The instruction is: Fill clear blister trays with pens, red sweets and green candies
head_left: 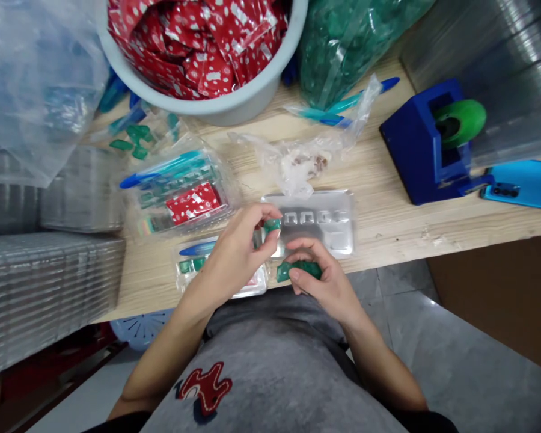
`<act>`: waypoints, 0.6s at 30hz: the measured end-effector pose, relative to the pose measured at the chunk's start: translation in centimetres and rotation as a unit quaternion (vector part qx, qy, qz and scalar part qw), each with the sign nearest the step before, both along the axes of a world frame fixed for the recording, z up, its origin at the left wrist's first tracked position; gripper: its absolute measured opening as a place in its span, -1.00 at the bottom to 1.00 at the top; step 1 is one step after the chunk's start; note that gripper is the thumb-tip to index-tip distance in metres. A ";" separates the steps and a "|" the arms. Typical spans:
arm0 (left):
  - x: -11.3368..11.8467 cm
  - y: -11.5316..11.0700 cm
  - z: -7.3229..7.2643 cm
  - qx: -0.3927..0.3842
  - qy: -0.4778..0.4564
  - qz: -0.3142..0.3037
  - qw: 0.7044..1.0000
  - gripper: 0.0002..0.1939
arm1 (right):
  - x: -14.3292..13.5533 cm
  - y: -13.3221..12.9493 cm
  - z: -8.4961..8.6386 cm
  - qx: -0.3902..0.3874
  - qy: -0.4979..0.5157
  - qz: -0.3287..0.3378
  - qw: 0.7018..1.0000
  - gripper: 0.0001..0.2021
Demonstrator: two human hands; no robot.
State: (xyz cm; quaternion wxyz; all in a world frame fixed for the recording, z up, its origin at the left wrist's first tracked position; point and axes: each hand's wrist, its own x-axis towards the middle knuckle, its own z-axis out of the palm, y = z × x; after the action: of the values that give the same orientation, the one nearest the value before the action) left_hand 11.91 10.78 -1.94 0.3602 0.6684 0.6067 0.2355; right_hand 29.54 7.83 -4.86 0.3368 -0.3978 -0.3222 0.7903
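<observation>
My left hand (246,243) pinches a small translucent green piece (272,225) between thumb and finger, over the left end of a clear plastic tray (342,240) with a row of square hollows. Closed around several similar green pieces (283,272), my right hand (318,273) is just in front of that tray, at the table's near edge. Partly hidden under my left forearm lies a filled tray (180,282) with a blue pen (198,247) and green squares (192,264) in it. What exactly the green pieces are, I cannot tell.
Packed trays with a red dotted packet (193,203) lie to the left, near stacked clear trays (49,288). Behind stand a basin (247,105) of red packets and a green-filled bag (347,48). A blue tape dispenser (415,144) and phone (532,183) are right.
</observation>
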 end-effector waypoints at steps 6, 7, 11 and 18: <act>0.5 0.7 -0.4 -0.009 -0.012 -0.033 0.999 -0.77 | 0.6 -0.1 -0.4 -0.001 -0.028 -0.012 1.000 -0.71; 0.4 0.7 -0.3 -0.007 -0.011 -0.037 0.999 -0.79 | 0.7 -0.1 -0.4 -0.002 -0.026 -0.011 1.000 -0.70; 0.3 0.7 -0.1 -0.001 -0.014 -0.046 0.999 -0.84 | 0.6 -0.1 -0.5 -0.004 -0.025 -0.009 1.000 -0.70; 0.3 0.8 -0.1 -0.036 -0.018 -0.026 0.999 -0.85 | 0.6 0.0 -0.6 -0.018 0.000 -0.003 1.000 -0.58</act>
State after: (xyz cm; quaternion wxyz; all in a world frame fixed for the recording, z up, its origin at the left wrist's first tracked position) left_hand 12.23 11.57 -2.06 0.4005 0.6660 0.5909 0.2164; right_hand 30.19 7.81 -5.49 0.3318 -0.4053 -0.3065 0.7948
